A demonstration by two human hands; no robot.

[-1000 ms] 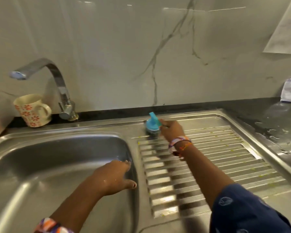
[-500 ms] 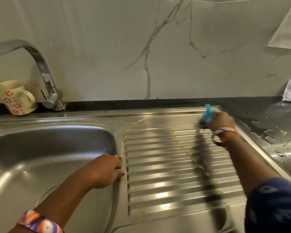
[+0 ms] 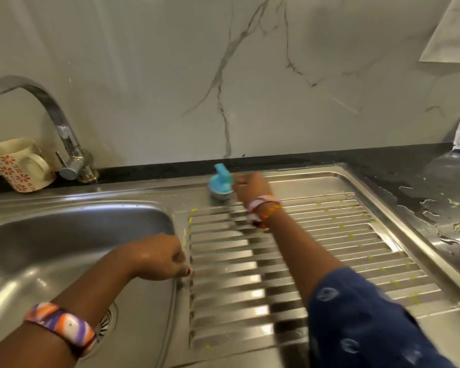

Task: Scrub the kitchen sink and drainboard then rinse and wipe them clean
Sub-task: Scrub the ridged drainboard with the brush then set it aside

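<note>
Right hand [image 3: 250,187] is wrapped around the blue handle of the scrubber [image 3: 221,185], pressing its steel-wool pad down on the flat strip at the back edge of the drainboard [image 3: 329,235], just past the top of the ridges and toward the back-left corner, close to the sink side. So the scrubber sits right at the fingertips, on the hand's left. Left hand [image 3: 161,257] is curled into a loose fist with nothing in it, resting on the rim between the sink [image 3: 64,248] and the drainboard, well in front of the scrubber. Little yellow specks are dotted over the ridges. The drain grate [image 3: 108,322] peeks out behind the left forearm. Faucet [image 3: 64,134] and a flower-print mug [image 3: 19,164] stand at the sink's back-left corner, and the dark counter [image 3: 422,192] to the right of the drainboard is wet.
</note>
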